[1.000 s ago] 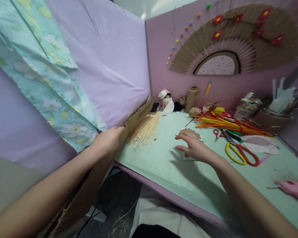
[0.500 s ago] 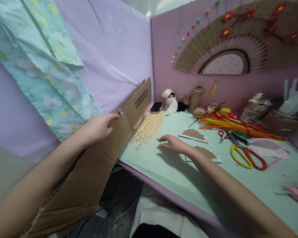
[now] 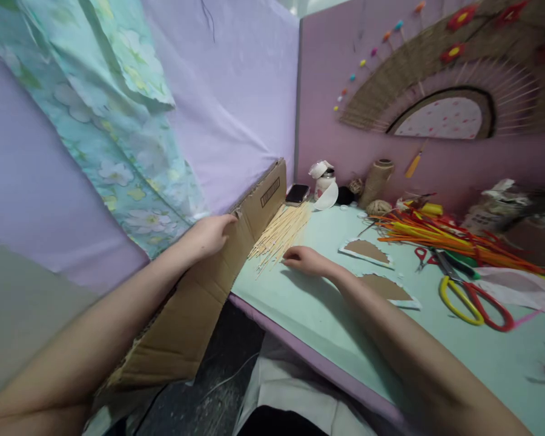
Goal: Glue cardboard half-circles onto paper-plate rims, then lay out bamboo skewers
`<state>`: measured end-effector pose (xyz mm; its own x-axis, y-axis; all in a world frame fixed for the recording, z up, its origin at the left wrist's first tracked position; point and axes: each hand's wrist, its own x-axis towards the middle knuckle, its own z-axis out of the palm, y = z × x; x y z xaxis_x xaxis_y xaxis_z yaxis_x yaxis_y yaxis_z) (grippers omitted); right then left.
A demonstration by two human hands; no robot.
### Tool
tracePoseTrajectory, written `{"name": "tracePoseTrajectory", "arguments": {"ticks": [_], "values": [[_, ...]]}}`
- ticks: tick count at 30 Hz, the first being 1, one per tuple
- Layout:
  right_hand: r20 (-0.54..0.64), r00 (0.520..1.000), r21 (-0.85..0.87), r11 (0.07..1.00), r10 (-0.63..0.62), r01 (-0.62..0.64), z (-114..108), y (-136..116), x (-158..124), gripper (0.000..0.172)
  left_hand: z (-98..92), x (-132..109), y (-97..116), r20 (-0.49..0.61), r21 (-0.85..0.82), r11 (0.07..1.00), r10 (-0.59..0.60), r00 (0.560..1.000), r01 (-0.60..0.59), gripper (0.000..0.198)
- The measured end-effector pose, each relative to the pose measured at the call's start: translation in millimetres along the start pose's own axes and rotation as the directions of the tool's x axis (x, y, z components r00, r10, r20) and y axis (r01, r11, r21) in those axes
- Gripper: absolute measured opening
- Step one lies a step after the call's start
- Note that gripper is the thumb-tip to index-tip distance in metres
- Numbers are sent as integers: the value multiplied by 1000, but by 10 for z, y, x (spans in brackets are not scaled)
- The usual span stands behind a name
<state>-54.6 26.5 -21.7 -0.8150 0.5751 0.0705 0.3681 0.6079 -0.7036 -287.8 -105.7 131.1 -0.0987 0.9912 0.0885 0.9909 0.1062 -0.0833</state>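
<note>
My left hand (image 3: pixel 211 235) grips the top edge of a large folded sheet of brown cardboard (image 3: pixel 209 297), which stands on edge along the table's left side. My right hand (image 3: pixel 306 260) is low over the pale green tabletop, its fingers curled together; whatever they pinch is hidden. Just left of those fingers lies a loose bundle of thin bamboo sticks (image 3: pixel 284 230). Beyond my right wrist rests a cardboard half-disc (image 3: pixel 367 249) with a white fabric rim. A second cardboard half-disc (image 3: pixel 386 286) is partly behind my forearm.
Scissors (image 3: pixel 470 290) with yellow and red handles lie at right, before a pile of orange and red strips (image 3: pixel 436 233). A phone (image 3: pixel 297 194), a jar (image 3: pixel 326 184) and a twine spool (image 3: pixel 375 181) stand behind. A large decorated fan (image 3: pixel 381 88) hangs on the wall.
My right hand has shifted slightly left toward the sticks, and its fingers have curled in. The left hand stays on the cardboard edge; the cardboard looks lower and the view has swung left.
</note>
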Motion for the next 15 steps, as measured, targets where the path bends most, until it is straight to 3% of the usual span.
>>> {"name": "tracePoseTrajectory", "arguments": {"ticks": [8, 15], "values": [[-32, 999, -20, 1000, 13, -13, -48, -31, -90, 21, -74, 9, -16, 123, -61, 998, 4, 992, 4, 68], [-74, 997, -64, 998, -4, 0, -218, -179, -348, 23, -255, -181, 162, -38, -91, 995, 44, 998, -47, 60]]}}
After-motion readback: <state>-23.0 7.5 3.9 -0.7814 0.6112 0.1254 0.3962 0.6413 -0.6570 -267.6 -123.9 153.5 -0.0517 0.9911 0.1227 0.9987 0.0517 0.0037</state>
